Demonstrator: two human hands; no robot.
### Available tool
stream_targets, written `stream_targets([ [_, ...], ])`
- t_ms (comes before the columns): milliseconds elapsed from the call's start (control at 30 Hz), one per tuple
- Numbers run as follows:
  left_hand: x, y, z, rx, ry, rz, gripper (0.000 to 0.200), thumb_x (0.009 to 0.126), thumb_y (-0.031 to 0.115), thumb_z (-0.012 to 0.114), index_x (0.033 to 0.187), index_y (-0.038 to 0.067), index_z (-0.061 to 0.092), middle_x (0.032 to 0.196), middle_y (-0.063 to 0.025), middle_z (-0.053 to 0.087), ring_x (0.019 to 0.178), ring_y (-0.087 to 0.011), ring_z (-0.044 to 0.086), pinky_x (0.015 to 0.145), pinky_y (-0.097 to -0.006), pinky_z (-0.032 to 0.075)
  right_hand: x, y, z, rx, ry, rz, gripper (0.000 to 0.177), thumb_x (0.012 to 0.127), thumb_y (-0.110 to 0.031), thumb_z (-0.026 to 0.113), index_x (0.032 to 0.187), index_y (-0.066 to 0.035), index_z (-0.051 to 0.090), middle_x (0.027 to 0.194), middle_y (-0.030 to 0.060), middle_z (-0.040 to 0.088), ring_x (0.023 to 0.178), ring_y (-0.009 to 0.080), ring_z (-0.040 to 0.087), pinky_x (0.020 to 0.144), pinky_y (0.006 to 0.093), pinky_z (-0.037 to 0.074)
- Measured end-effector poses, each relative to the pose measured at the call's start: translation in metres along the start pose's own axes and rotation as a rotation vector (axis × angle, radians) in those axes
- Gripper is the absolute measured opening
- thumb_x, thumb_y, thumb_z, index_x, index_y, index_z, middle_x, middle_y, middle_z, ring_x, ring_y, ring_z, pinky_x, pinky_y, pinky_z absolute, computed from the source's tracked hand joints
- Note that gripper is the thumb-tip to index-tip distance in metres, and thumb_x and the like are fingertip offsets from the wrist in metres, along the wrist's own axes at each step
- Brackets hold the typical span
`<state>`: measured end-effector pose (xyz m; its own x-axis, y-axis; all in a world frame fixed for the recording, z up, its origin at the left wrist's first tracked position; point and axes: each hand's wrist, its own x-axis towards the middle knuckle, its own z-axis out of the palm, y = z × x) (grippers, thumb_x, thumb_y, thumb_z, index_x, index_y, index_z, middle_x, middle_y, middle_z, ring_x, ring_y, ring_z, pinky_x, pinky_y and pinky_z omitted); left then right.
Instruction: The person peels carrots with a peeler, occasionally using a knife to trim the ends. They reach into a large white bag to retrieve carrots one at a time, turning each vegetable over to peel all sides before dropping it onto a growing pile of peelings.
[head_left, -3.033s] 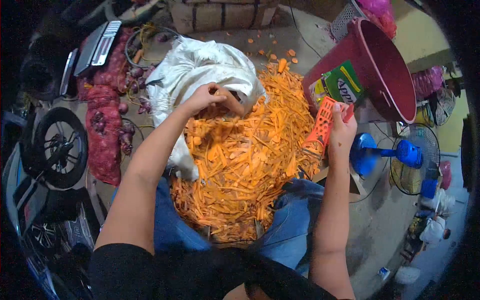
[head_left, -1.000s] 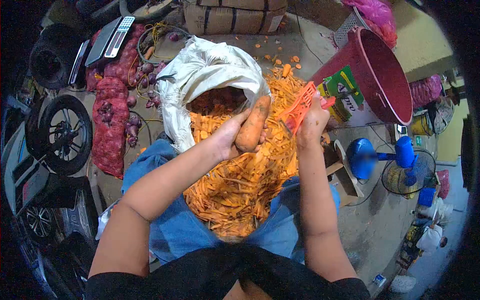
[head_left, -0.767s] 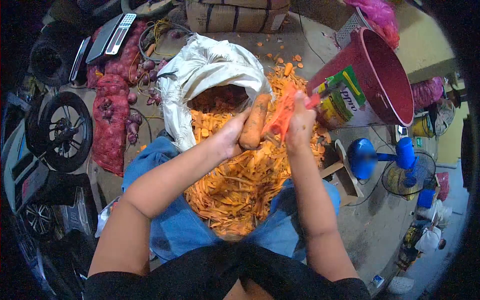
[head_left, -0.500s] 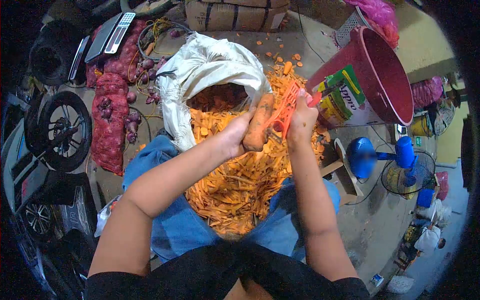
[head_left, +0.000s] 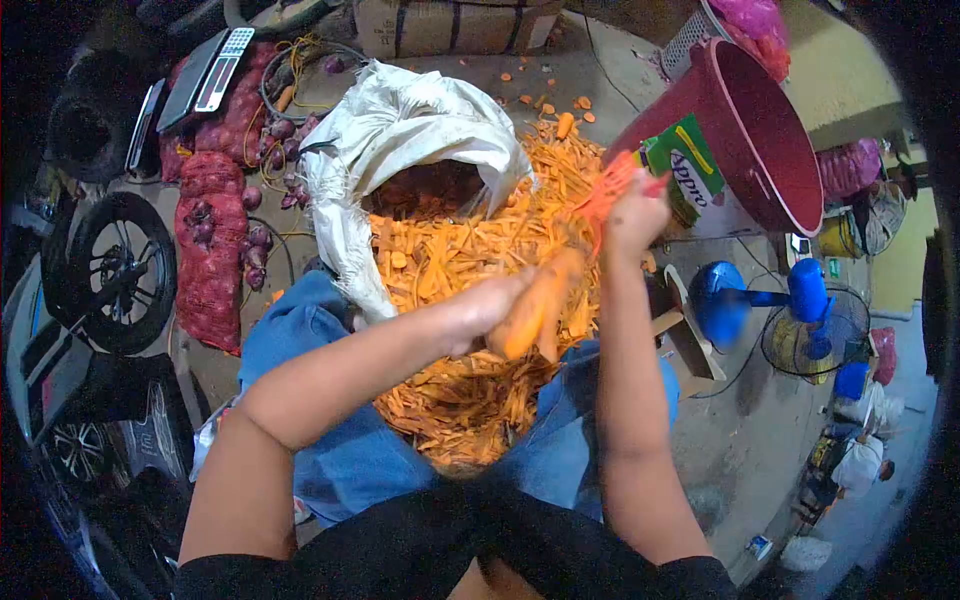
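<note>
My left hand (head_left: 488, 308) is closed around a large carrot (head_left: 545, 300), tilted over the pile between my legs. Bright orange shows at the carrot's near end, and motion blurs part of it. In my right hand (head_left: 638, 215) is a red-orange peeler (head_left: 607, 187), held just beyond the carrot's far end and smeared by motion. Carrot peelings (head_left: 460, 390) lie heaped between my knees and spill out of an open white sack (head_left: 420, 115) in front of me.
To the right leans a big maroon bucket (head_left: 645, 130) with a label. A blue fan (head_left: 808, 300) and an open cardboard box (head_left: 690, 340) stand nearby. On the left are red net sacks of onions (head_left: 210, 270), a scale (head_left: 205, 85) and a wheel (head_left: 120, 270).
My right hand with the peeler has moved up and right, away from the carrot. The left hand has lowered and tilted the carrot, whose near end now shows bright orange.
</note>
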<state>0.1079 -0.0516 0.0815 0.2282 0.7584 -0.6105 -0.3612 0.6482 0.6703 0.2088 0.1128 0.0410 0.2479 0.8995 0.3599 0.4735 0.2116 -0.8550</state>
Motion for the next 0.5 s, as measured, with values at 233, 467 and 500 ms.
stream_targets([
  [233,0.003,0.011,-0.029,-0.364,0.016,-0.019,0.038,0.084,0.035,0.028,0.105,0.007,0.042,0.092,-0.0068,0.053,0.077,-0.0153,0.053,0.07,-0.0275,0.043,0.003,-0.026,-0.017,0.457,-0.054,0.281,0.025,0.079,-0.02,0.044,0.061,-0.004,0.045,0.054,-0.0024,0.04,0.048,0.0071,0.04,0.045,0.0238,0.032],
  [467,0.025,0.006,-0.029,-0.513,0.165,0.184,0.037,0.085,0.034,0.024,0.104,0.008,0.042,0.087,-0.0049,0.053,0.07,-0.0123,0.054,0.059,-0.025,0.046,-0.075,-0.074,-0.007,0.407,-0.388,0.056,0.02,0.08,-0.018,0.044,0.07,-0.001,0.047,0.06,0.0002,0.046,0.056,0.0084,0.041,0.05,0.0245,0.035],
  [500,0.024,0.003,-0.029,-0.514,0.166,0.181,0.037,0.085,0.034,0.024,0.104,0.008,0.042,0.087,-0.0049,0.053,0.07,-0.0123,0.054,0.059,-0.025,0.046,-0.079,-0.081,-0.011,0.348,-0.442,0.004,0.02,0.08,-0.018,0.044,0.073,0.0,0.048,0.061,0.0021,0.048,0.058,0.0096,0.044,0.052,0.0251,0.037],
])
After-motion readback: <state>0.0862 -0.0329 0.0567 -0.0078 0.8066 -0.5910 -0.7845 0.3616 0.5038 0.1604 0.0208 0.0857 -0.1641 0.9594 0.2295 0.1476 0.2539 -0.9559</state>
